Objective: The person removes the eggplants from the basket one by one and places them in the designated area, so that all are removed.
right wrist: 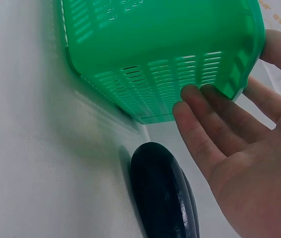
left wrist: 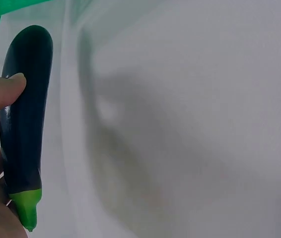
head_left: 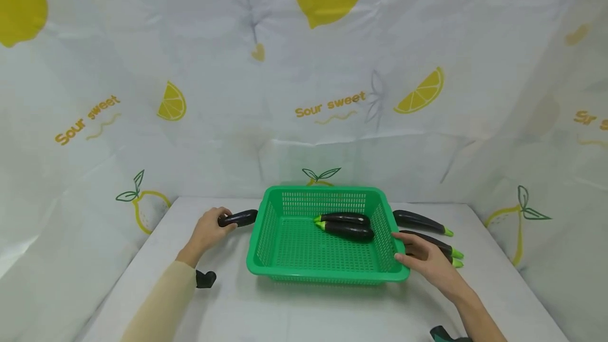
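In the head view my left hand (head_left: 212, 228) holds a dark purple eggplant (head_left: 243, 218) left of the green plastic basket (head_left: 328, 277). The left wrist view shows the thumb across the held eggplant (left wrist: 26, 114), with fingers behind it and its green stem end pointing down. My right hand (head_left: 429, 263) grips the basket's right rim. Seen from the right wrist, its fingers (right wrist: 205, 134) reach under the rim against the slotted side wall. Two eggplants (head_left: 349, 231) lie inside the basket, toward its right side, green stems pointing left.
Right of the basket, several more eggplants (head_left: 420, 221) lie on the white table (head_left: 294, 313), some partly hidden behind my right hand. A white lemon-print sheet (head_left: 214, 94) hangs behind the table and along its sides.
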The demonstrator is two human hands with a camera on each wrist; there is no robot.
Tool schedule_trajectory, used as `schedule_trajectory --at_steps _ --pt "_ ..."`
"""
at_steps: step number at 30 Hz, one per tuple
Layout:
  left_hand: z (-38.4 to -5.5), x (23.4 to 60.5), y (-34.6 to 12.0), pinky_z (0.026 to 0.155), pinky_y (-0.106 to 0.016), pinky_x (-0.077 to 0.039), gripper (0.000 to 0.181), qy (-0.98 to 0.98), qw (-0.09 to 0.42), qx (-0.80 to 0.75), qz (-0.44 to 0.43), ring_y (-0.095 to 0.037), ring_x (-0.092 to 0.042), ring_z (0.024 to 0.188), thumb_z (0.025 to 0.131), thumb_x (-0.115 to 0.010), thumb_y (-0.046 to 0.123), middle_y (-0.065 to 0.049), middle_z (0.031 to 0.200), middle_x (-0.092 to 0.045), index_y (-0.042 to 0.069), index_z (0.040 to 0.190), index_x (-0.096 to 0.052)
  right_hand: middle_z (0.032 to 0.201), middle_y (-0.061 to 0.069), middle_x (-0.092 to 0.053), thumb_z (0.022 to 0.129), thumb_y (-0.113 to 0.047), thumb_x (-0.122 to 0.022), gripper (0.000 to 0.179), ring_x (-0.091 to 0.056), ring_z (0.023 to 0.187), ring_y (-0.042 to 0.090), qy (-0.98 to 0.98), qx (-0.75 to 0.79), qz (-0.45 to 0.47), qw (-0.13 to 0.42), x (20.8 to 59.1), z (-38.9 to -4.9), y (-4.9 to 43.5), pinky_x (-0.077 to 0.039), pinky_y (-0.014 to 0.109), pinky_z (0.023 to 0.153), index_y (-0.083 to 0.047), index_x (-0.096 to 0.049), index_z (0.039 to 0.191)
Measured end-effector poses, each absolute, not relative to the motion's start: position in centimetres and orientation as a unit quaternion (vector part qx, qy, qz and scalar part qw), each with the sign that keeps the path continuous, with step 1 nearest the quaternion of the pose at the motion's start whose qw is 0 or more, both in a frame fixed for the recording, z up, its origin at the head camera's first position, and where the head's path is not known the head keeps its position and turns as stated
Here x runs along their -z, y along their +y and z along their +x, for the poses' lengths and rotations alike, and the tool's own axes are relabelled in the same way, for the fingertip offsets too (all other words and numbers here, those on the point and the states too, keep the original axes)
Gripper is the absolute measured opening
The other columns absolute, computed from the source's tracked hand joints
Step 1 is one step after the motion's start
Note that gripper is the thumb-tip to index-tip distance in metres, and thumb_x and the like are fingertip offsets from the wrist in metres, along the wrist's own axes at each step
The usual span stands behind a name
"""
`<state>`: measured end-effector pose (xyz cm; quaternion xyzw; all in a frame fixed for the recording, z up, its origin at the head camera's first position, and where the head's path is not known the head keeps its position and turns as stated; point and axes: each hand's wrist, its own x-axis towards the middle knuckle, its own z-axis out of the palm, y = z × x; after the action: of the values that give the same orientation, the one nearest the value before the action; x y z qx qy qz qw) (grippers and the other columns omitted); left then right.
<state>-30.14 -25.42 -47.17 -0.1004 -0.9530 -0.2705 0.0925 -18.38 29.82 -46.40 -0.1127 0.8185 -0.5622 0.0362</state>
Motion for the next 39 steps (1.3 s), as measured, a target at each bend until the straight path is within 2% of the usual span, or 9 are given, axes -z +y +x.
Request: schedule_trajectory --at_steps 11,21,28,35,39 --pt "-30.1 49.4 -25.1 0.094 -0.059 -0.047 0.034 -0.965 0.040 0.251 -0.068 -0.039 -0.060 0.108 0.093 -0.073 0.022 -0.019 0.114 -0.065 0.002 0.120 -0.065 0.132 0.022 -0.060 0.099 -0.019 -0.068 0.056 -0.064 0.109 0.011 0.817 0.565 -0.110 0.036 46.7 -18.4 29.7 -0.055 0.028 0.085 -0.004 -0.047 0.149" --pt "-30.1 49.2 -25.4 0.101 -0.061 -0.043 0.045 -0.972 0.034 0.218 -0.081 -0.045 -0.054 0.120 0.095 -0.070 0.025 -0.024 0.126 -0.061 0.001 0.132 -0.060 0.133 0.024 -0.058 0.099 -0.019 -0.068 0.057 -0.064 0.110 0.011 0.814 0.569 -0.111 0.039 46.6 -18.4 29.7 -0.055 0.028 0.085 -0.003 -0.047 0.149" --pt "-30.1 48.0 -25.4 0.103 -0.063 -0.041 0.044 -0.975 0.031 0.201 -0.094 -0.048 -0.050 0.125 0.097 -0.066 0.023 -0.026 0.132 -0.057 -0.001 0.133 -0.059 0.133 0.024 -0.058 0.099 -0.019 -0.068 0.057 -0.064 0.110 0.010 0.813 0.571 -0.111 0.039 46.4 -18.4 29.8 -0.055 0.028 0.085 -0.004 -0.047 0.150" --pt "-30.1 46.9 -24.9 0.103 -0.062 -0.042 0.039 -0.972 0.063 0.197 -0.113 -0.049 -0.051 0.126 0.097 -0.063 0.020 -0.027 0.133 -0.057 -0.003 0.129 -0.062 0.135 0.024 -0.057 0.100 -0.019 -0.067 0.057 -0.063 0.111 0.012 0.811 0.573 -0.110 0.042 46.4 -18.3 29.7 -0.055 0.028 0.086 -0.004 -0.046 0.150" --pt "-30.0 45.4 -24.6 0.096 -0.058 -0.048 0.034 -0.965 0.094 0.207 -0.129 -0.043 -0.058 0.117 0.099 -0.061 0.021 -0.023 0.125 -0.062 -0.003 0.124 -0.065 0.134 0.024 -0.058 0.099 -0.019 -0.067 0.057 -0.064 0.111 0.013 0.812 0.572 -0.110 0.041 46.4 -18.3 29.7 -0.055 0.028 0.085 -0.004 -0.046 0.150"
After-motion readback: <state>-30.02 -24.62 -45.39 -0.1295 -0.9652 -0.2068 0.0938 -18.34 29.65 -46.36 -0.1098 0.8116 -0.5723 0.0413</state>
